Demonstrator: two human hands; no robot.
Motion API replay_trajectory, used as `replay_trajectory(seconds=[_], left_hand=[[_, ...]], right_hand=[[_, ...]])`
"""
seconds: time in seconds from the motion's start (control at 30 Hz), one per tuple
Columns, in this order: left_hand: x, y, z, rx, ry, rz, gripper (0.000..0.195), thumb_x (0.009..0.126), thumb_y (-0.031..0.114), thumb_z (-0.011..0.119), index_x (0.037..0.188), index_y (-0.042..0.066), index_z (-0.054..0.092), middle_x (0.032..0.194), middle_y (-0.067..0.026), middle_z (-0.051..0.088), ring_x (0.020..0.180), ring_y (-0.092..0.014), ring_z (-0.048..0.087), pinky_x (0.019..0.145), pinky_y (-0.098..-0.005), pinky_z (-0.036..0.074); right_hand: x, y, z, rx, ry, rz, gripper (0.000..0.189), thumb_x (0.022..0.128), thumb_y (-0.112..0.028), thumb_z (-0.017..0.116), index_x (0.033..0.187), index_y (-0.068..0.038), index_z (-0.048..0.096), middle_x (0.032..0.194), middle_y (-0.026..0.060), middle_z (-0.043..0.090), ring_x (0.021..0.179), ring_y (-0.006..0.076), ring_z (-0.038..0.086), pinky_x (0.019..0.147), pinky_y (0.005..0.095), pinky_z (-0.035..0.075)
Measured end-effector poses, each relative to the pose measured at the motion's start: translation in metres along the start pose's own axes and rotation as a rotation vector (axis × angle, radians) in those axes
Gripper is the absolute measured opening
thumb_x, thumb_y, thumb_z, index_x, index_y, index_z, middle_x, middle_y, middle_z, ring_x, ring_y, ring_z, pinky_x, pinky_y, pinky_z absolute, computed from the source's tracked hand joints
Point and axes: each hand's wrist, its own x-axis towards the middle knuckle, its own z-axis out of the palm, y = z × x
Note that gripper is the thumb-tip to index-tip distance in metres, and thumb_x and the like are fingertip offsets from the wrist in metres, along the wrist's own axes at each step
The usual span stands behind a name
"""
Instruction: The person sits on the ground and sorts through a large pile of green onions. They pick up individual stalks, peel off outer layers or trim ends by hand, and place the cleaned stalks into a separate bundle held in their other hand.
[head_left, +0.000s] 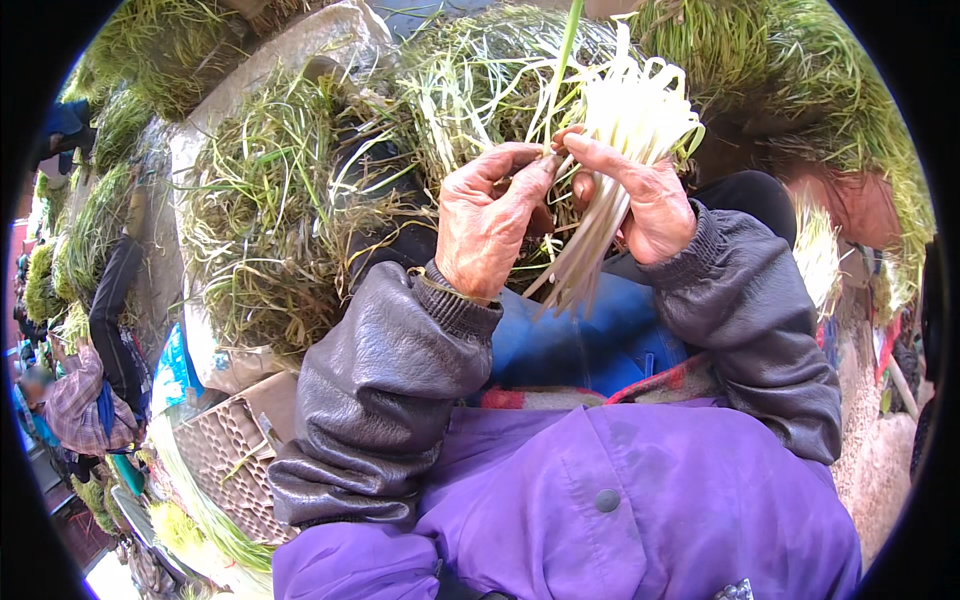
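Observation:
My right hand (646, 196) grips a bundle of pale, slender chive-like stalks (634, 105). Its white, looped leaves fan out above the fist, and the stem ends hang down at the lower left. Thumb and fingers of my left hand (491, 217) pinch the lower part of a single green stalk (564, 56), which stands nearly upright. The fingertips of both hands meet at that stalk's base, so the exact contact is partly hidden. Below the hands is blue cloth (592, 330) across my lap.
A heap of loose greens and dry leaves (262, 217) lies at left, with more greens (465, 90) beyond my hands. Beside me are a cardboard honeycomb piece (229, 454) and long stalks (199, 480). Another person (90, 405) sits at far left; green piles (832, 82) stand upper right.

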Motion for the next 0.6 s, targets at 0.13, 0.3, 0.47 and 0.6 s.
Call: replay_trajectory(seconds=[0.13,0.3,0.47,0.6], left_hand=[[0.001,-0.003,-0.003,0.080,0.032,0.047,0.011,0.089,0.011,0.058,0.091,0.001,0.060,0.067,0.0004,0.057,0.051,-0.005,0.051,0.046,-0.0198,0.041],[0.003,-0.011,-0.011,0.388,0.045,0.095,0.007,0.084,0.007,0.057,0.080,0.001,0.056,0.062,-0.0041,0.054,0.049,-0.010,0.051,0.047,-0.0256,0.042],[0.005,-0.023,-0.041,0.860,0.089,0.415,0.005,0.076,0.004,0.057,0.076,0.000,0.055,0.080,-0.0133,0.055,0.067,-0.026,0.056,0.061,-0.0342,0.046],[-0.006,-0.027,-0.085,1.210,0.179,0.578,0.003,0.076,0.002,0.056,0.077,0.000,0.054,0.086,-0.0129,0.055,0.072,-0.025,0.056,0.061,-0.0331,0.046]], right_hand=[[0.001,0.006,0.003,-0.003,0.059,-0.002,0.018,0.081,-0.012,0.068,0.097,-0.004,0.062,0.075,0.0005,0.061,0.059,0.0077,0.057,0.049,0.0206,0.047],[0.003,0.010,0.003,-0.046,0.089,-0.059,0.017,0.083,-0.015,0.066,0.095,-0.004,0.062,0.072,0.0018,0.061,0.060,0.0080,0.057,0.048,0.0206,0.047],[0.007,0.007,-0.005,-0.068,0.077,-0.083,0.019,0.083,-0.017,0.067,0.095,-0.003,0.062,0.079,0.0038,0.063,0.061,0.0087,0.057,0.051,0.0211,0.047],[0.014,-0.001,-0.012,0.027,0.090,-0.224,0.023,0.083,-0.016,0.066,0.100,-0.002,0.059,0.088,0.0087,0.063,0.068,0.0097,0.055,0.059,0.0242,0.047]])
